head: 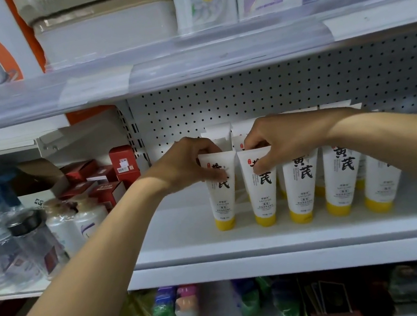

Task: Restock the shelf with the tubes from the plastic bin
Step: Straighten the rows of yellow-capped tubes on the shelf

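Both hands were setting tubes upright on the shelf (187, 233): the left hand (189, 166) pinched the end tube (221, 199), the right hand (282, 142) its neighbour (263, 198). Next, I judged, release and fetch more; no bin in view.

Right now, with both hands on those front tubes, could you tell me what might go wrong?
1. The tubes stand upright on narrow yellow caps; nudging the one under the left hand or the right hand could topple the closely packed front row.
2. The row stands fairly near the shelf edge, so a knocked tube might fall off.
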{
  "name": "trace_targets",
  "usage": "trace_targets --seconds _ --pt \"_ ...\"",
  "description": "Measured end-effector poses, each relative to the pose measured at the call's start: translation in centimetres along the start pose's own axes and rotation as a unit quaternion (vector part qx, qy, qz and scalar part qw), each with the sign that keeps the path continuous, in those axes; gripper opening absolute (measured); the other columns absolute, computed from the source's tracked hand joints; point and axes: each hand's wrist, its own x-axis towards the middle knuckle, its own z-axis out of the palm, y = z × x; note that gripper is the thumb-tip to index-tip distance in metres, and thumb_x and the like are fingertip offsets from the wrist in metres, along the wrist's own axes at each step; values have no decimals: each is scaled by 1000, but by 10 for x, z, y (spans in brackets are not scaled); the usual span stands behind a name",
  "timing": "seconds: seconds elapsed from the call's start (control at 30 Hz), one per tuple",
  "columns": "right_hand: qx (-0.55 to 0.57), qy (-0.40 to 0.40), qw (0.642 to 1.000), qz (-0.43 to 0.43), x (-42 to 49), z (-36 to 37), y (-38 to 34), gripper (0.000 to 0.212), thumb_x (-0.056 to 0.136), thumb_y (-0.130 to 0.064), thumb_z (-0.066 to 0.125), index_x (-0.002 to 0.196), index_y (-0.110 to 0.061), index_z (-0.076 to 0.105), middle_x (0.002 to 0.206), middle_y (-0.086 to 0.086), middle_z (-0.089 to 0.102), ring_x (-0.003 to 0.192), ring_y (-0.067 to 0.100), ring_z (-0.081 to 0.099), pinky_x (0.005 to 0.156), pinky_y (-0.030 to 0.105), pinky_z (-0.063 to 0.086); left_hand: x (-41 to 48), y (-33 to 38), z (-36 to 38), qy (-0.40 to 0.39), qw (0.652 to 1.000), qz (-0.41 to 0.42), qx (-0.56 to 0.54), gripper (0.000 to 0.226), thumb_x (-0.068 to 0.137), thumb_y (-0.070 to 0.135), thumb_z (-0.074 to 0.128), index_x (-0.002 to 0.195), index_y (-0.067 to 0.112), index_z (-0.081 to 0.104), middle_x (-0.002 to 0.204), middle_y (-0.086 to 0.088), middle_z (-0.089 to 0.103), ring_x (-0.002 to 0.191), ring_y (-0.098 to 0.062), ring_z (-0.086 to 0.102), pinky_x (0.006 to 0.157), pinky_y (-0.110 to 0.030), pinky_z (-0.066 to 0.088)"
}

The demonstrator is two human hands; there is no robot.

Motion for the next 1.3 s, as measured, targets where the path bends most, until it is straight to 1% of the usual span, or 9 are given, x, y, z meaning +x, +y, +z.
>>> trace_targets --seconds 0.1,0.2,0.3,0.43,0.67,0.83,1.0,1.13,1.3 --pt "17 2 1000 16 -2 3 -2 15 83 -38 69 81 -23 67 76 -7 69 64 12 63 54 28 47 0 -7 3 4 999 0 -52 34 71 17 84 99 21 65 89 7 70 70 2 64 57 -9 48" --pt "25 33 999 24 -4 4 -3 19 84 -45 67 89 -27 68 84 -12 69 75 6 64 67 31 53 -1 -16 8 5 997 -2 -78 36 70 17 84 100 21 65 89 5 72 75 0 66 62 -11 52" --pt "12 142 990 21 -7 6 -8 28 85 -48 63 107 -30 67 104 -16 64 99 6 58 89 34 49 -5 -23 13 20 992 -13 -121 38 69 16 84 102 20 64 90 3 73 78 -1 67 66 -14 54" --pt "2 294 956 -14 -18 14 -17 28 87 -43 62 111 -29 65 112 -13 59 110 9 49 97 34 39 -15 -26 25 33 983 -27 -181 42 70 11 83 106 21 63 91 10 74 82 4 68 64 -9 51" --pt "92 439 893 -27 -39 64 -28 13 86 -27 68 98 -22 66 84 -13 53 76 7 54 72 27 47 -40 -39 61 104 978 -83 -160 60 62 25 89 111 19 53 98 5 66 89 -11 63 70 -22 50" --pt "194 406 887 105 -54 125 -31 12 84 -30 69 78 -26 59 62 -11 55 60 7 52 60 33 48 -49 -47 90 145 973 -107 -144 62 61 24 89 109 16 50 94 2 62 84 -14 60 65 -26 52" --pt "84 293 914 269 -55 158 -37 30 87 -48 59 103 -22 55 94 -3 68 93 26 64 74 35 51 -50 -54 111 198 962 -114 -153 45 65 24 86 100 16 58 88 4 66 79 -15 63 63 -23 49" --pt "45 300 904 303 -51 166 -44 30 90 -41 56 103 -15 50 104 8 66 98 34 62 68 36 43 -54 -56 112 204 962 -94 -156 38 67 24 85 95 18 61 82 7 67 72 -7 62 60 -18 50" --pt "17 292 899 325 -46 165 -49 32 92 -42 55 108 -14 51 110 9 65 102 35 62 67 34 37 -54 -60 111 203 960 -92 -168 38 66 25 84 96 18 62 84 5 69 76 -11 66 69 -33 56"
